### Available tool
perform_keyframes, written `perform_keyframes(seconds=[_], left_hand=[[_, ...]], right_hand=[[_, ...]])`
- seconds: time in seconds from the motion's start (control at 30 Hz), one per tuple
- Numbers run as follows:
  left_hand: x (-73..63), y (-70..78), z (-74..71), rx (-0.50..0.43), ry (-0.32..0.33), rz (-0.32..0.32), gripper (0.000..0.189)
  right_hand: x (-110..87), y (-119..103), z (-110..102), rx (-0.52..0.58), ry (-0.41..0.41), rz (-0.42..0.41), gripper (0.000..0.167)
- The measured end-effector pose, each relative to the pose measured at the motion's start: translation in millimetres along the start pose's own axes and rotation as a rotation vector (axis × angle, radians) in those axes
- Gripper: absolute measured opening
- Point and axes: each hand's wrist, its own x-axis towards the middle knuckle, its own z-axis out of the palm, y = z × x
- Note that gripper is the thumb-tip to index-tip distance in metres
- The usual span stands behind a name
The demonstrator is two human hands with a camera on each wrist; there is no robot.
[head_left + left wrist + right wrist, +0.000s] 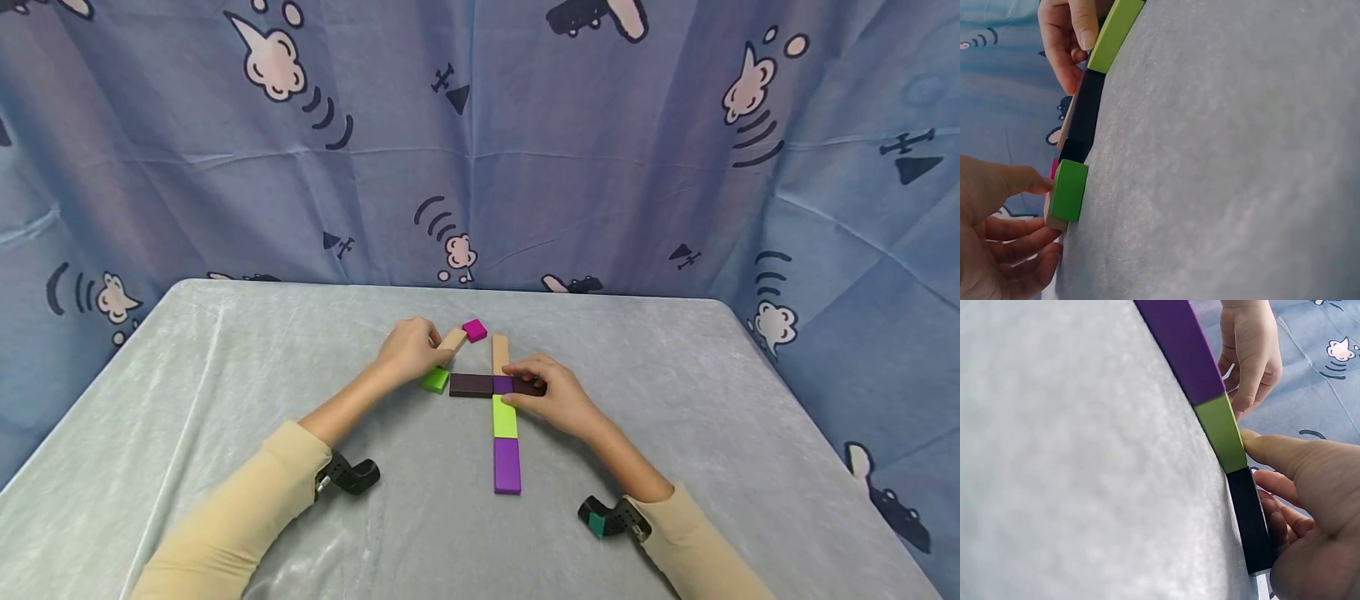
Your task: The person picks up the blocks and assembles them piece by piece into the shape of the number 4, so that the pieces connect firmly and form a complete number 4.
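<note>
My left hand point(412, 348) pinches a tan wooden block point(453, 340) between thumb and fingers. Beside that block's near end lies a green block point(436, 381), and a magenta block point(475, 330) is by its far end. My right hand point(551, 392) holds a small purple block point(502, 385) between thumb and fingertips, at the middle of a cross of blocks. The arms of the cross are a tan block point(500, 354), a dark brown block point(471, 385), a lime block point(505, 417) with a long purple block point(507, 467) below it, and another dark block partly under my right hand.
A grey cloth covers the table point(420, 533). Behind it hangs a blue patterned curtain point(525, 200). Black camera mounts point(356, 477) sit on both wrists, close to the cloth.
</note>
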Motion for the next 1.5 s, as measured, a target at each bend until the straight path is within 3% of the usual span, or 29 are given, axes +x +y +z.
perform_keyframes(seconds=[0.7,1.0,1.23,1.5], left_hand=[[-3.9,1.8,2.1,0.009,0.017,-0.009,0.025],[-2.5,4.0,-5.0,0.018,-0.008,-0.012,0.032],[4.6,11.4,-10.7,-0.004,0.004,0.015,0.039],[22.8,19.4,-5.6,-0.004,-0.010,0.037,0.041]], right_hand=[[0.0,-2,-2,-0.009,-0.010,0.012,0.039],[1.1,-1,0,-0.005,-0.006,-0.002,0.039],[-0.4,-1,-1,-0.004,-0.005,-0.003,0.040],[0.2,1,-1,-0.015,-0.002,-0.002,0.039]])
